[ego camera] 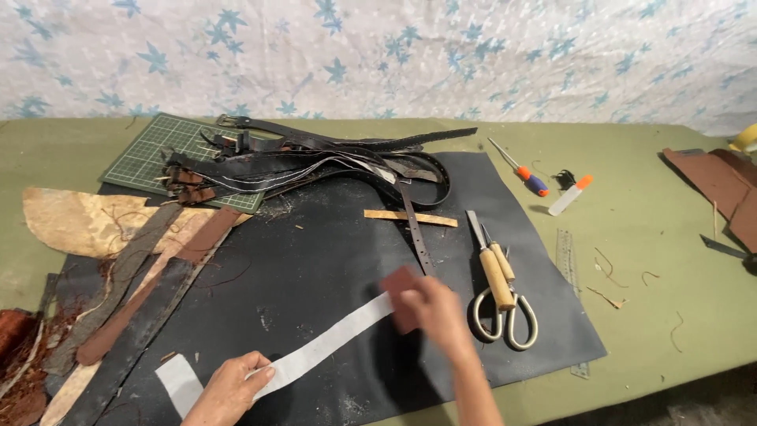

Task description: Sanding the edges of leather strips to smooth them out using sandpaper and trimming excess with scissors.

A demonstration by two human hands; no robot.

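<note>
Item: white strip, lying slantwise on the black mat. Your left hand pins its near end, fingers closed over it. Your right hand pinches a small reddish-brown piece at the strip's far end. Nearby: scissors just right of that hand; belts heaped at the mat's far edge.

We have a strip lying across the near part of the mat, left hand on its left end, right hand at its right end. Scissors just right of that hand. Belt pile behind, overlapping the cutting board at back left. Screwdriver off the mat, back right.
</note>
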